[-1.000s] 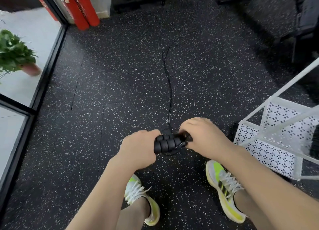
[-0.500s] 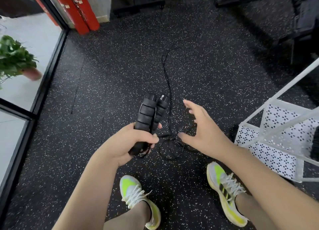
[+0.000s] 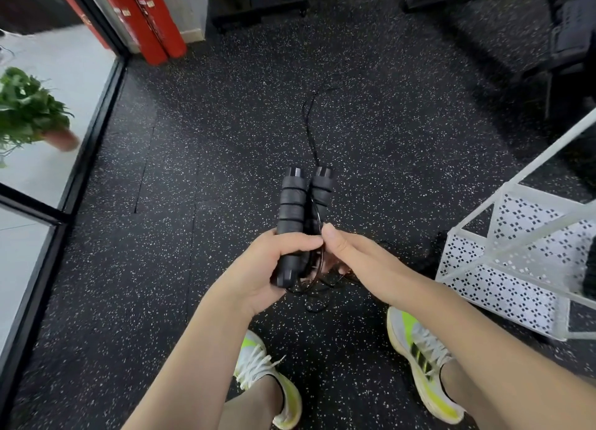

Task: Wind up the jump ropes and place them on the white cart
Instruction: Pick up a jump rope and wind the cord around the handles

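My left hand (image 3: 274, 268) grips the two black foam jump rope handles (image 3: 292, 203) side by side, their ends pointing away from me. The thin black rope (image 3: 309, 129) trails from the handles across the speckled floor and loops below my hands. My right hand (image 3: 351, 255) pinches the rope right beside the handles, thumb touching my left fingers. The white cart (image 3: 516, 268) with perforated sides stands at the right, close to my right arm.
Two red cylinders (image 3: 145, 20) stand at the back left by a glass wall (image 3: 64, 184); a potted plant (image 3: 29, 110) sits behind the glass. Dark gym equipment lines the far side. My two yellow-white shoes (image 3: 419, 358) are below.
My left hand lifted the handles upright. My right hand let go, spread open, then came back and closed on the rope beside the handles.
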`<state>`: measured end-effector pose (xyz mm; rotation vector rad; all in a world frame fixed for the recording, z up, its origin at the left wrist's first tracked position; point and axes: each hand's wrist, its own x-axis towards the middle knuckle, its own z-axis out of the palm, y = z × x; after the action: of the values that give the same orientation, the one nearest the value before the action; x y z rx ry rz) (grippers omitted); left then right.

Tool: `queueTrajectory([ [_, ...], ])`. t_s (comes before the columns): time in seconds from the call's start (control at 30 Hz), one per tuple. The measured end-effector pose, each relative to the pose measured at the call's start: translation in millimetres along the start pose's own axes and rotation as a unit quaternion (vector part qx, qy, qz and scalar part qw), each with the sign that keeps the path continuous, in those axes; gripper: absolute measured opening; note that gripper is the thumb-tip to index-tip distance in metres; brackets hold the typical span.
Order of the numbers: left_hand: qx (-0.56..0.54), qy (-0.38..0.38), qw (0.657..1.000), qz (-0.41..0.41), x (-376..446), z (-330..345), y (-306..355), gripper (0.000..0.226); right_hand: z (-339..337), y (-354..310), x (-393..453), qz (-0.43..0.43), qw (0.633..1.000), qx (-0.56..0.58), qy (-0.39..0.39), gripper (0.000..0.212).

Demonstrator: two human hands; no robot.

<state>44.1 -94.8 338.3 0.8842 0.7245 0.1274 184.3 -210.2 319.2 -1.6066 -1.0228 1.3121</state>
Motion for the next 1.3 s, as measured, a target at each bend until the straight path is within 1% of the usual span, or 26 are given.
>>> queueTrajectory([
  [0.07, 0.008, -0.004, 1.0, -0.012, 0, -2, 0, 0.044, 0, 2, 4, 0.001, 0.999, 0.044, 0.009, 0.045],
  [0.1, 0.03, -0.018, 0.999, -0.019, -1, -2, 0, 0.04, 0, 3, 7, 0.007, 0.997, 0.08, 0.018, 0.039],
  [0.17, 0.099, -0.047, 0.993, -0.034, -3, -2, -1, 0.02, -1, 6, 13, 0.006, 0.989, 0.145, 0.036, 0.023],
  [0.2, 0.133, -0.053, 0.989, -0.038, -4, -2, -1, 0.013, -1, 4, 13, 0.004, 0.985, 0.163, 0.051, 0.015],
  [0.23, 0.158, -0.055, 0.985, -0.042, -5, -2, -2, 0.011, 0, 5, 14, 0.012, 0.984, 0.165, 0.071, 0.015],
  [0.33, 0.259, -0.04, 0.964, -0.043, -4, -5, -1, 0.01, 9, 5, 14, 0.051, 0.976, 0.172, 0.126, 0.038],
  [0.43, 0.346, -0.022, 0.937, -0.051, -2, -9, -1, 0.012, 16, 10, 14, 0.077, 0.973, 0.109, 0.19, 0.04],
  [0.5, 0.381, -0.012, 0.922, -0.068, 0, -12, -5, 0.009, 16, 10, 12, 0.092, 0.972, 0.087, 0.199, 0.055],
  [0.53, 0.401, -0.005, 0.913, -0.078, 0, -15, -7, 0.016, 14, 10, 10, 0.097, 0.971, 0.081, 0.203, 0.059],
  [0.6, 0.424, 0.018, 0.901, -0.09, -1, -20, -9, 0.029, 10, 8, 9, 0.103, 0.969, 0.035, 0.223, 0.055],
  [0.67, 0.41, 0.04, 0.907, -0.082, -1, -20, -9, 0.028, 6, 6, 8, 0.104, 0.963, 0.018, 0.248, 0.052],
  [0.73, 0.371, 0.061, 0.924, -0.074, -2, -19, -6, 0.011, 4, 6, 8, 0.085, 0.956, 0.068, 0.273, 0.052],
  [0.77, 0.351, 0.064, 0.931, -0.074, -2, -19, -5, 0.008, 5, 6, 9, 0.067, 0.95, 0.099, 0.288, 0.052],
  [0.83, 0.327, 0.043, 0.94, -0.088, -2, -19, -3, 0.007, 6, 5, 9, 0.028, 0.939, 0.136, 0.315, 0.048],
  [0.87, 0.335, 0.032, 0.937, -0.098, -3, -17, -1, 0.008, 7, 5, 9, 0.019, 0.936, 0.144, 0.322, 0.044],
  [0.93, 0.344, 0.021, 0.934, -0.097, -4, -17, -1, 0.016, 6, 8, 11, 0.039, 0.925, 0.172, 0.338, 0.033],
  [0.97, 0.326, 0.028, 0.941, -0.084, -3, -16, -2, 0.021, 4, 11, 13, 0.062, 0.915, 0.195, 0.348, 0.028],
  [1.03, 0.239, 0.053, 0.969, -0.044, 0, -17, -3, 0.028, -2, 14, 16, 0.107, 0.899, 0.231, 0.357, 0.02],
  [1.07, 0.178, 0.06, 0.982, -0.021, 1, -17, -3, 0.031, -5, 15, 17, 0.124, 0.901, 0.224, 0.35, 0.016],
  [1.1, 0.113, 0.065, 0.991, 0.006, 2, -19, -2, 0.033, -7, 16, 17, 0.14, 0.912, 0.189, 0.337, 0.014],
  [1.13, 0.055, 0.063, 0.996, 0.036, 4, -19, -1, 0.035, -8, 17, 16, 0.153, 0.929, 0.115, 0.316, 0.013],
  [1.17, 0.007, 0.053, 0.996, 0.065, 4, -19, 0, 0.036, -9, 18, 14, 0.164, 0.943, 0.001, 0.29, 0.016],
  [1.2, -0.032, 0.033, 0.995, 0.088, 5, -18, 2, 0.038, -7, 18, 12, 0.162, 0.943, -0.121, 0.265, 0.021],
  [1.23, -0.064, 0.009, 0.993, 0.101, 5, -14, 4, 0.04, -4, 19, 10, 0.136, 0.935, -0.205, 0.254, 0.026],
  [1.27, -0.088, -0.013, 0.991, 0.104, 4, -10, 4, 0.041, -2, 17, 9, 0.09, 0.934, -0.23, 0.257, 0.027],
  [1.3, -0.102, -0.032, 0.989, 0.103, 4, -7, 4, 0.041, 0, 14, 7, 0.037, 0.941, -0.209, 0.264, 0.025],
])
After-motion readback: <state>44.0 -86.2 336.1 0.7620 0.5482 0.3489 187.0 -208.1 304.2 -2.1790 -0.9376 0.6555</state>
